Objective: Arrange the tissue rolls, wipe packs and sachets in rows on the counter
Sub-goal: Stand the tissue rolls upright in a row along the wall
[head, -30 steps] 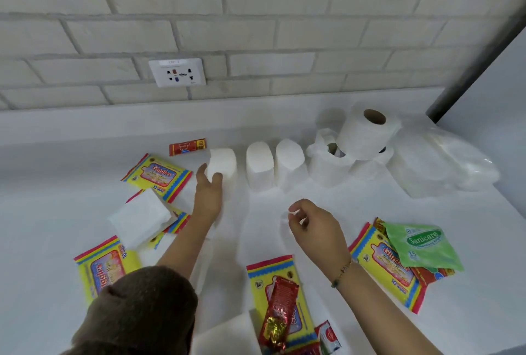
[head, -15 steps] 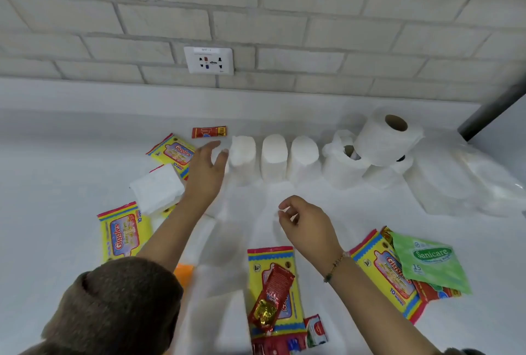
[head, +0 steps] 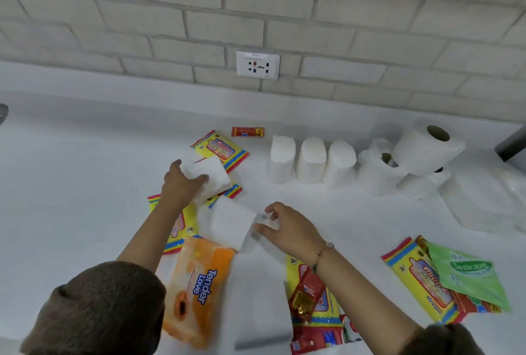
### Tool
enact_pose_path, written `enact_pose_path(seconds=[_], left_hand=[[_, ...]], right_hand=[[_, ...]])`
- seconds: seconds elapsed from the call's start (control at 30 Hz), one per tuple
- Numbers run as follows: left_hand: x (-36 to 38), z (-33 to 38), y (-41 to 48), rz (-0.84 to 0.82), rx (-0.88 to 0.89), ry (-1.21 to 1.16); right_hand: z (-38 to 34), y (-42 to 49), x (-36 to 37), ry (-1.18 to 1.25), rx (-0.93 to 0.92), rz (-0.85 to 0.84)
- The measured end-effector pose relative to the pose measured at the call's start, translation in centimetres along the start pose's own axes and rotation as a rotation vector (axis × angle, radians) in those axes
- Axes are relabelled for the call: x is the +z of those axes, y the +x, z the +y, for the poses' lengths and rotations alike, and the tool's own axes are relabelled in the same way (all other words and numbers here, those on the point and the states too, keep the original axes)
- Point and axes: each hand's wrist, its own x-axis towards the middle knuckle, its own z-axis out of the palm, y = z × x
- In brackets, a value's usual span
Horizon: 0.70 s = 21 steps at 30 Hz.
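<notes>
Three white tissue rolls [head: 311, 160] stand side by side in a row near the back of the counter [head: 85, 184]. My left hand [head: 182, 184] grips a white tissue pack [head: 212, 175] that lies over yellow wipe packs [head: 220, 150]. My right hand [head: 287, 226] pinches the edge of another white tissue pack [head: 233, 224] in the middle. An orange Tender Love wipe pack [head: 199, 283] lies near me on the left. A red sachet [head: 247, 131] sits by the wall, and another red sachet [head: 307, 293] rests on a yellow pack under my right forearm.
Loose toilet rolls [head: 427, 150] pile up at the back right beside a clear plastic bag [head: 489, 201]. A green Sanicare pack [head: 469, 278] overlaps a yellow wipe pack [head: 418, 278] at the front right. A wall socket [head: 257, 65] sits above the counter.
My left hand left the row of rolls and moved down-left onto the white tissue pack. My right hand took hold of the second white pack. The camera shifted left, showing the orange pack.
</notes>
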Motion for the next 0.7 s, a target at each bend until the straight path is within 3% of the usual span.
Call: enact_pose_path(seconds=[0.23, 0.37, 0.57, 0.63, 0.7], left_hand=[[-1.6, -1.9, 2.3, -0.262, 0.052, -0.056], [-2.0, -2.1, 3.3, -0.375, 0.130, 0.015], [-3.1, -1.2, 3.8, -0.485, 0.258, 0.148], [-3.3, -0.5, 4.3, -0.542, 0.143, -0.033], [-3.3, 0.5, 4.6, -0.685, -0.063, -0.379]], right_hand=[[-3.4, 2.3, 3.9, 0.080, 0.262, -0.052], [-5.1, 2.3, 5.0, 0.237, 0.371, 0.050], [-6.3, 1.5, 5.7, 0.481, 0.387, 0.180], [-6.4, 1.0, 5.6, 0.611, 0.392, 0.215], [-6.5, 0.5, 4.8, 0.762, 0.398, 0.254]])
